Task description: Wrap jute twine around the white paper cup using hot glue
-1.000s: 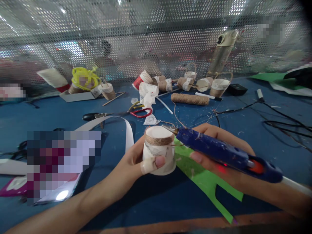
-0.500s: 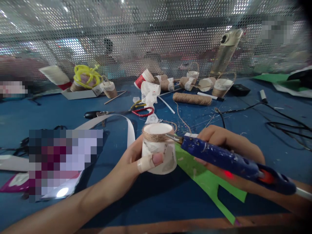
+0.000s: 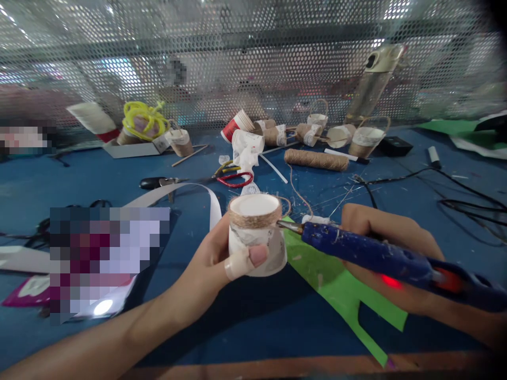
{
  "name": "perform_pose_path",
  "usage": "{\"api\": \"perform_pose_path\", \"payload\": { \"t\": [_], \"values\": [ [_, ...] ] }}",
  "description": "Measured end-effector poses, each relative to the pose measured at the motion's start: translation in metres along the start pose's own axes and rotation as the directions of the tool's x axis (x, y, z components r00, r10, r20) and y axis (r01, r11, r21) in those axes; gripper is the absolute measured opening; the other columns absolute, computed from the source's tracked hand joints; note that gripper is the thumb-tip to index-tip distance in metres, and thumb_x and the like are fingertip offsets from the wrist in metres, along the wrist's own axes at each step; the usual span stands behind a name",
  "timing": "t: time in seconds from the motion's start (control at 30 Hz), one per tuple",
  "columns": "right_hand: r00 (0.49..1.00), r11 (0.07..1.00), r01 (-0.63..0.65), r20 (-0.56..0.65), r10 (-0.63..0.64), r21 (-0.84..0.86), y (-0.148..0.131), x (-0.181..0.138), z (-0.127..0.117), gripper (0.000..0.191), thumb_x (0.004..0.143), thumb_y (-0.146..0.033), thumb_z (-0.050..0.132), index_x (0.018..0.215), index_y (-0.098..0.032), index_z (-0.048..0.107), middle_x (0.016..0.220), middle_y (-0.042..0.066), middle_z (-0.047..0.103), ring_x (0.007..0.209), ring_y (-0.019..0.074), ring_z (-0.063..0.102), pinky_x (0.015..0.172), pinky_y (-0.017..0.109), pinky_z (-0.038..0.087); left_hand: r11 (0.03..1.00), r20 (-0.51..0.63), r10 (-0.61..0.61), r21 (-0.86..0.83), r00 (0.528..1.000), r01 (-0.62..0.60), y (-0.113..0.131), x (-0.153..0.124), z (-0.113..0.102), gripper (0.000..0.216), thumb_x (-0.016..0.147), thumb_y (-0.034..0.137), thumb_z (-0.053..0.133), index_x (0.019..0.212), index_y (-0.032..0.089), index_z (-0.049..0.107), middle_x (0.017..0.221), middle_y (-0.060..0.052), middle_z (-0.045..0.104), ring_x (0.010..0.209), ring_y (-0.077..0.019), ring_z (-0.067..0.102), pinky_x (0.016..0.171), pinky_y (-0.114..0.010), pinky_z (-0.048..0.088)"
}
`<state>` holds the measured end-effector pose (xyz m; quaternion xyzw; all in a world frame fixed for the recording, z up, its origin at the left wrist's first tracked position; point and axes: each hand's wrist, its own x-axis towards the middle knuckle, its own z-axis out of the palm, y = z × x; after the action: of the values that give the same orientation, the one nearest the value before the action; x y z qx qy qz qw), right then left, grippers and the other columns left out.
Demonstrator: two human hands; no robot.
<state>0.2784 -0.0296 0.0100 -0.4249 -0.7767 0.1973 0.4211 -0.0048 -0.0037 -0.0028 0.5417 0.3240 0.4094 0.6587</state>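
My left hand [image 3: 222, 253] is closed around a white paper cup [image 3: 257, 264], its thumb with a pale bandage pressed on the near side. Brown twine [image 3: 253, 219] is wound in a band around the cup's upper end. In my right hand [image 3: 388, 248] is a blue hot glue gun [image 3: 368, 250], a red light glowing beneath it. The gun's metal tip is at the right end of the twine band; whether it touches cannot be made out. A loose strand runs behind the cup toward the twine roll [image 3: 316, 159].
Red-handled scissors [image 3: 235, 179] lie beyond the cup, near crumpled white lace [image 3: 249, 153]. Several twine-wrapped cups [image 3: 368, 141] stand or lie along the perforated metal screen. Green sheet [image 3: 328, 274] lies under the glue gun. Black cable [image 3: 467, 206] is at right, a white strip [image 3: 214, 206] at left.
The glue gun's tip has shifted slightly right and down along the twine band. The cup has tilted or turned a little in my left hand.
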Motion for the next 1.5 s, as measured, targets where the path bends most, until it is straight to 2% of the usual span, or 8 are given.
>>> {"api": "perform_pose_path", "payload": {
  "t": [0.17, 0.37, 0.63, 0.87, 1.03, 1.23, 1.5],
  "values": [
    [1.0, 0.999, 0.022, -0.001, -0.022, -0.026, 0.0, -0.003, 0.001, 0.033, 0.076, -0.01, 0.072, 0.073, -0.026, 0.044, 0.067, -0.008, 0.049, 0.054, 0.0114, 0.044, 0.054, 0.03, 0.034, 0.999, -0.025, 0.034, 0.036, 0.999, -0.033, 0.0, 0.001, 0.003, 0.045, 0.094, 0.036, 0.081, 0.138, 0.031, 0.074, 0.133, -0.005, 0.08, 0.121, -0.032, 0.073, 0.103, -0.039, 0.059],
    [0.998, 0.999, -0.029, -0.058, 0.026, -0.039, -0.007, -0.004, 0.007, 0.03, 0.082, -0.016, 0.069, 0.075, -0.028, 0.042, 0.068, -0.006, 0.048, 0.058, 0.0158, 0.045, 0.057, 0.034, 0.031, 0.989, -0.051, 0.061, 0.137, 0.997, -0.054, 0.006, 0.002, 0.009, 0.046, 0.092, 0.037, 0.084, 0.137, 0.028, 0.074, 0.125, -0.007, 0.08, 0.112, -0.0292, 0.072, 0.098, -0.034, 0.059],
    [0.997, 0.999, -0.024, -0.071, 0.021, -0.047, -0.008, -0.008, 0.009, 0.027, 0.082, -0.012, 0.063, 0.075, -0.027, 0.041, 0.069, -0.006, 0.046, 0.061, 0.0145, 0.044, 0.059, 0.033, 0.029, 0.984, -0.053, 0.054, 0.175, 0.997, -0.044, 0.008, 0.001, 0.009, 0.049, 0.091, 0.04, 0.085, 0.137, 0.027, 0.073, 0.126, -0.009, 0.08, 0.113, -0.0323, 0.073, 0.099, -0.038, 0.059],
    [0.997, 0.998, -0.032, -0.067, 0.028, -0.062, -0.007, -0.007, 0.007, 0.029, 0.078, -0.014, 0.066, 0.074, -0.026, 0.04, 0.068, -0.007, 0.045, 0.059, 0.0144, 0.04, 0.057, 0.032, 0.028, 0.991, -0.02, 0.062, 0.124, 0.998, -0.059, 0.004, 0.003, 0.006, 0.047, 0.093, 0.036, 0.084, 0.137, 0.028, 0.073, 0.128, -0.008, 0.08, 0.117, -0.0312, 0.073, 0.101, -0.037, 0.059],
    [0.999, 0.997, -0.032, -0.025, 0.031, -0.065, -0.006, -0.005, 0.001, 0.033, 0.076, -0.013, 0.07, 0.073, -0.026, 0.04, 0.066, -0.009, 0.044, 0.055, 0.012, 0.04, 0.054, 0.03, 0.031, 0.994, -0.051, 0.047, 0.1, 0.998, -0.042, 0.003, 0.001, 0.004, 0.044, 0.093, 0.034, 0.083, 0.136, 0.029, 0.074, 0.125, -0.006, 0.081, 0.115, -0.0318, 0.074, 0.1, -0.039, 0.06],
    [0.999, 0.992, 0.0, 0.033, 0.004, -0.124, -0.005, 0.0, -0.005, 0.034, 0.076, -0.015, 0.074, 0.073, -0.027, 0.042, 0.064, -0.009, 0.047, 0.051, 0.0113, 0.041, 0.049, 0.028, 0.034, 0.996, -0.051, 0.033, 0.082, 0.998, -0.028, 0.002, 0.002, 0.005, 0.052, 0.091, 0.038, 0.085, 0.14, 0.031, 0.073, 0.136, -0.006, 0.079, 0.125, -0.035, 0.072, 0.105, -0.041, 0.059],
    [0.994, 0.987, -0.092, 0.041, 0.098, -0.131, -0.007, 0.002, -0.007, 0.031, 0.08, -0.013, 0.067, 0.069, -0.026, 0.041, 0.059, -0.009, 0.046, 0.05, 0.0102, 0.04, 0.044, 0.025, 0.032, 0.998, -0.035, 0.032, 0.064, 0.999, -0.029, -0.001, 0.001, 0.003, 0.056, 0.095, 0.035, 0.081, 0.149, 0.032, 0.068, 0.139, -0.005, 0.077, 0.126, -0.0307, 0.071, 0.106, -0.034, 0.058]
  ]
}}
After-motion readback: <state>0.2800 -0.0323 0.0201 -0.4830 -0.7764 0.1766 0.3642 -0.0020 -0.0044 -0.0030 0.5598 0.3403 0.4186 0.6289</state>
